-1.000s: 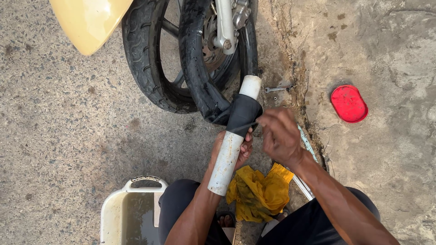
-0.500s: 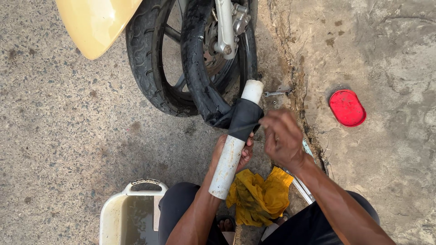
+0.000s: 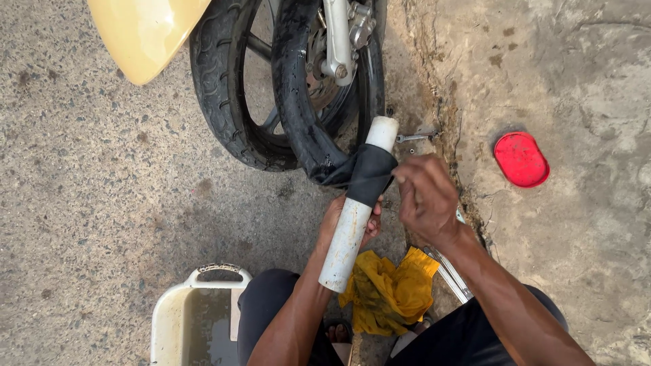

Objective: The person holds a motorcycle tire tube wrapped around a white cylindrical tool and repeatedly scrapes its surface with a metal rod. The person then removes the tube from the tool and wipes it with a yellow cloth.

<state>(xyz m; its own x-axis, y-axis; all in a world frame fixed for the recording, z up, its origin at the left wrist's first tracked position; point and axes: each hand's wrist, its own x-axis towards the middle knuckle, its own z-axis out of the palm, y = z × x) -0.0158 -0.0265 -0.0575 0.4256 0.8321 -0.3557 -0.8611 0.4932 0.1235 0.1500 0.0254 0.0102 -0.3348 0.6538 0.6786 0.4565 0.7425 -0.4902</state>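
Near the person's knees sit a tub of water (image 3: 193, 325) and a yellow rag (image 3: 390, 291); the left hand (image 3: 349, 224) is closed around a white pipe (image 3: 352, 217), and the right hand (image 3: 424, 200) is closed at the black rubber tube (image 3: 369, 173) stretched over it, though what its fingers pinch is hidden. The step looks like working on the tube's spot, so the next move needs the pipe held still; farther off stand the wheel (image 3: 285, 102), a small spanner (image 3: 413, 137) and a red lid (image 3: 521, 159), and the tyre crowds the pipe's top.

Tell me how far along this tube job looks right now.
Done: the black inner tube is pulled out of the tyre and draped over the white pipe. In hand: the left hand holds the pipe while the right hand works at the tube on it. Left: the tube is not back in the tyre.
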